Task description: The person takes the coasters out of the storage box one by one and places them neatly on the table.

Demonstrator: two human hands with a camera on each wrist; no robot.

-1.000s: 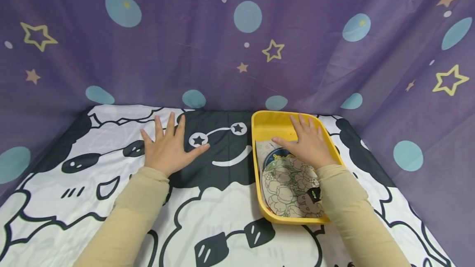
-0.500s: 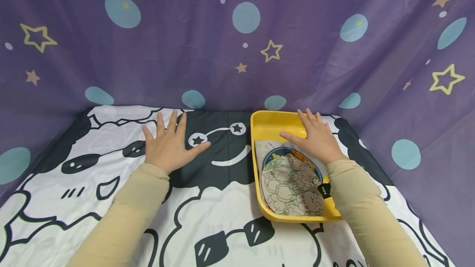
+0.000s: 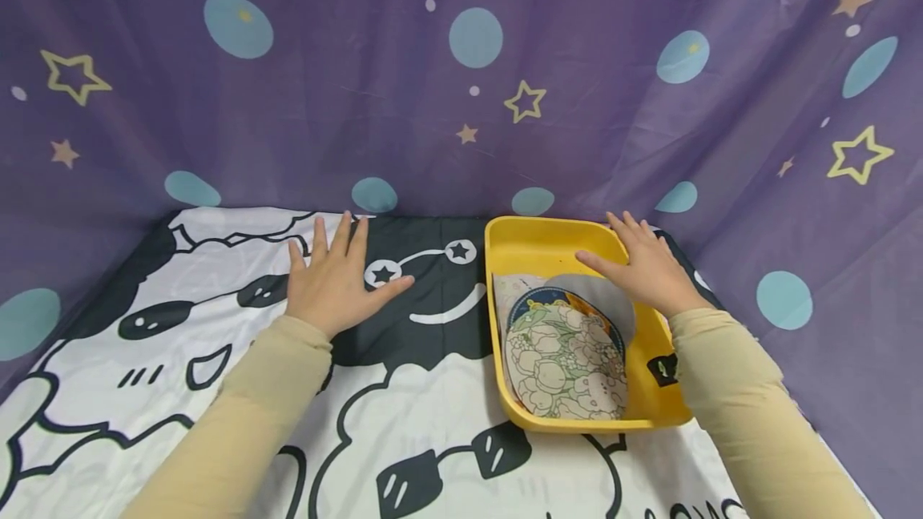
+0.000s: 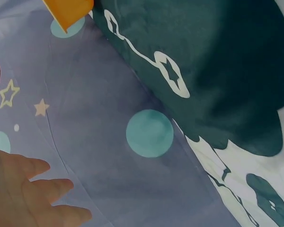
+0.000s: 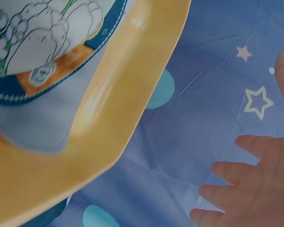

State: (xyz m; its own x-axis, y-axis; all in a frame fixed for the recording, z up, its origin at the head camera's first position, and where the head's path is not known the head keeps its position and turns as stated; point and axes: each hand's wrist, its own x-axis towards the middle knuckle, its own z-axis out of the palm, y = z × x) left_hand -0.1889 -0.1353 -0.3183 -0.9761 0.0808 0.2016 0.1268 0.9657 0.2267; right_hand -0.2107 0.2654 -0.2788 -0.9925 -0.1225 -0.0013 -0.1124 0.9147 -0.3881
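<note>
My left hand (image 3: 332, 283) hovers over the dark part of the tablecloth with its fingers spread, holding nothing. My right hand (image 3: 652, 267) overlaps the right rim of a yellow tray (image 3: 537, 251), fingers also spread and nothing in them. Inside the tray lies a flat, rounded piece (image 3: 566, 359) printed with outlined flowers and edged in blue and orange. Under it a grey rounded piece (image 3: 620, 303) sticks out, and a pale sheet (image 3: 507, 287) shows at its left. A small black item (image 3: 663, 369) sits near the tray's right side, by the sleeve.
The tablecloth (image 3: 440, 399) carries black-and-white cartoon prints. Behind and at both sides hangs a purple curtain (image 3: 404, 134) with stars and blue dots. The tray stands right of centre, its far edge close to the curtain.
My right hand has moved right, from over the tray to its right rim, uncovering more of the printed piece and the grey piece. The left hand has shifted slightly right. Both stay spread.
</note>
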